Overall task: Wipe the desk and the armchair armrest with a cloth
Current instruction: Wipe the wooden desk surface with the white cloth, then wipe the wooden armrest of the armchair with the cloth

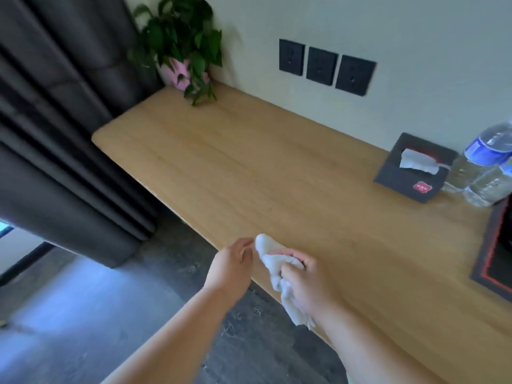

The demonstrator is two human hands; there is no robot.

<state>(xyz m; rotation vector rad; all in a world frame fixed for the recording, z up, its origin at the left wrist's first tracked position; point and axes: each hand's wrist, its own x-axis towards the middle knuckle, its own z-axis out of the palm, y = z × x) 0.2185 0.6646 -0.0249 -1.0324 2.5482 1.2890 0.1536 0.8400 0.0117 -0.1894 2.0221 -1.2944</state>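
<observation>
— Where is the cloth (pixel 279 268) at this moment?

— Bunched in the right hand (pixel 306 278), just above the near edge of the counter (pixel 277 167). The right fingers (pixel 293 257) are curled and closed around the middle of it, so one lump sticks out toward the far side and a loose tail hangs down below the wrist, past the edge.

— And the left hand (pixel 231 266)?

— Just beside the cloth, over the floor off the near edge. Its fingers (pixel 246 243) are loosely bent and a little apart, the tips close to the upper lump. Whether they touch the fabric I cannot tell; they grip nothing that I can see.

— How will the cloth handle?

— By my judgement it is light, soft and limp. It folds wherever it is squeezed and keeps no shape, so a tight fist puts little of it on the wood. I would spread or fold it into a flat pad and press with the palm, tucking the tail in so it doesn't drag.

— Anything in the way of wiping?

— Most of the counter lies bare. A potted plant (pixel 180 51) stands at the far left corner. Toward the right end sit a dark tissue box (pixel 415 167) and water bottles (pixel 482 162) just beside it; the bottles look light enough to tip if brushed. The armchair is not in view.
</observation>
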